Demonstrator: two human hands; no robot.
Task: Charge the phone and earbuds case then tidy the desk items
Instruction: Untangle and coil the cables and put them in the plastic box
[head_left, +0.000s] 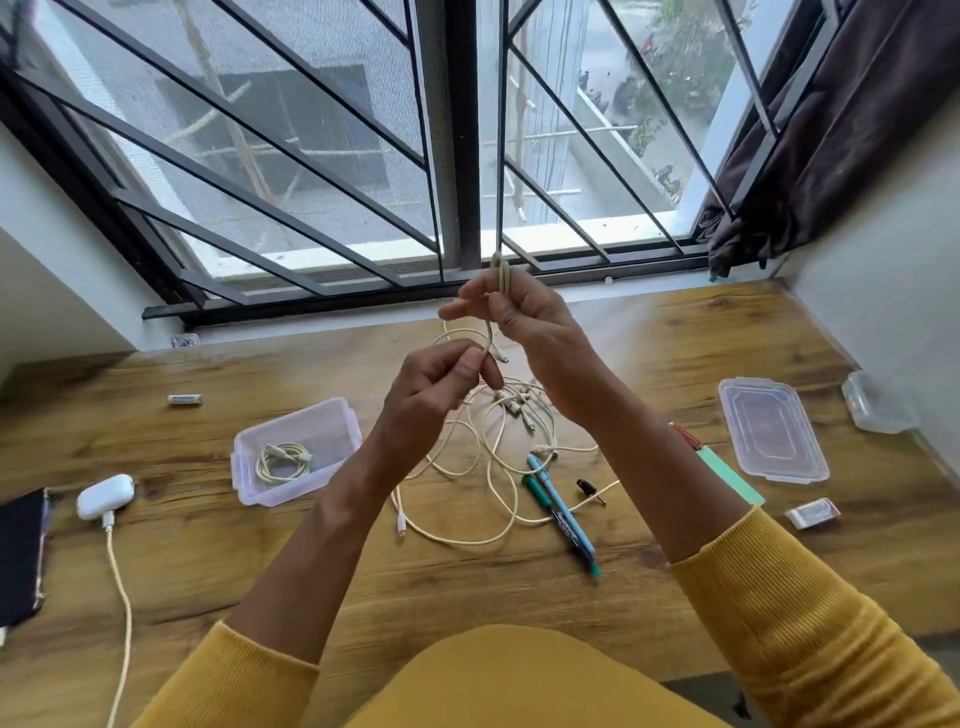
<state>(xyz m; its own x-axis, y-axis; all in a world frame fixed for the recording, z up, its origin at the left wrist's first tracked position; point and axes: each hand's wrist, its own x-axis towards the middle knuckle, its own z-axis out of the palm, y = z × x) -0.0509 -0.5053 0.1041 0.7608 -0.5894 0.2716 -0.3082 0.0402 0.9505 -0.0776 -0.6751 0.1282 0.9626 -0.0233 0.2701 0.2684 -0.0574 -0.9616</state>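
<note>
Above the desk, my right hand (519, 317) grips a folded loop of cream cable (503, 273). My left hand (441, 384) pinches the same cable lower down, between thumb and fingers. A tangle of cream cables (498, 441) lies on the wooden desk (260, 551) under both hands. The white earbuds case (105, 496) sits at the left with a cream cable (120, 582) plugged into it. A dark phone (21, 556) lies at the left edge, partly cut off. A clear plastic box (249, 488) holds a coiled cable (283, 462).
Two pens (561, 514), blue and green, lie beside the tangle with a small black item (587, 487). A clear lid (771, 428), a green strip (727, 475), an eraser (812, 513) and a small clear box (875, 402) sit at the right. A battery (184, 399) lies far left.
</note>
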